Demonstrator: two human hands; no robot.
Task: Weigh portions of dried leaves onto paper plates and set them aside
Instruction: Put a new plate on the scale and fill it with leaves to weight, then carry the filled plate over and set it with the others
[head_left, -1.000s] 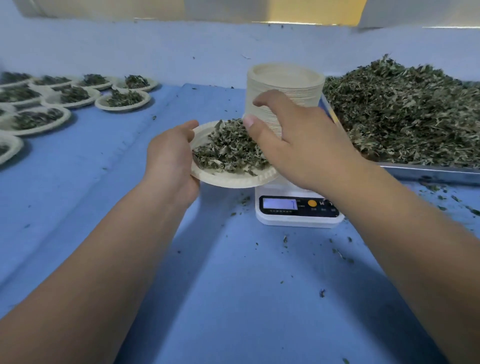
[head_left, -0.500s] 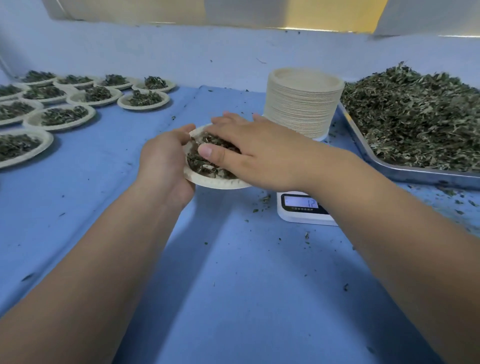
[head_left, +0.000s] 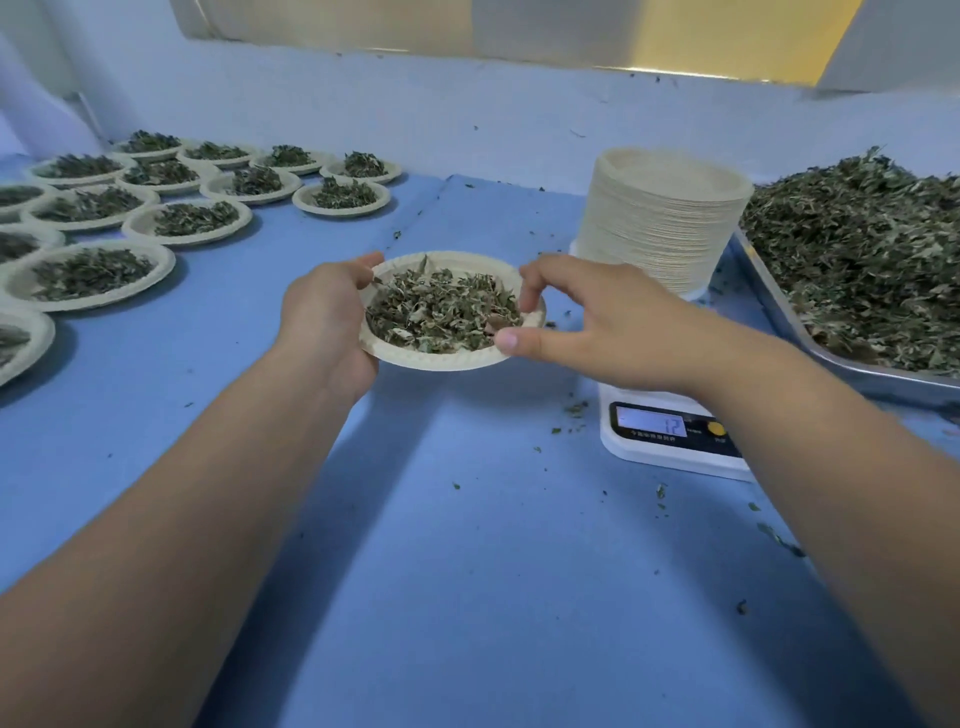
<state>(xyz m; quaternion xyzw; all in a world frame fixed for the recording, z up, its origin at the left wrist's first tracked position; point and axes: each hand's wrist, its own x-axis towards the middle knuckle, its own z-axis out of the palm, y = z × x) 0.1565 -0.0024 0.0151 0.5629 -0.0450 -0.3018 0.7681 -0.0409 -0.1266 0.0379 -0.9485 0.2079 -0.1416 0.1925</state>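
A paper plate heaped with dried leaves is held above the blue table, left of the scale. My left hand grips its left rim, thumb on top. My right hand is at the right rim with curled fingers, thumb against the outer edge and fingertips over the rim among the leaves. The white digital scale stands below my right wrist, partly hidden by it, and its display reads 12.
A tall stack of empty paper plates stands behind the scale. A metal tray piled with loose dried leaves fills the right side. Several filled plates cover the far left. Leaf crumbs lie around the scale.
My right hand lifted off the leaves, where it lay flat, and drew back to the plate's right rim. The plate has moved left of the scale, still held by my left hand.
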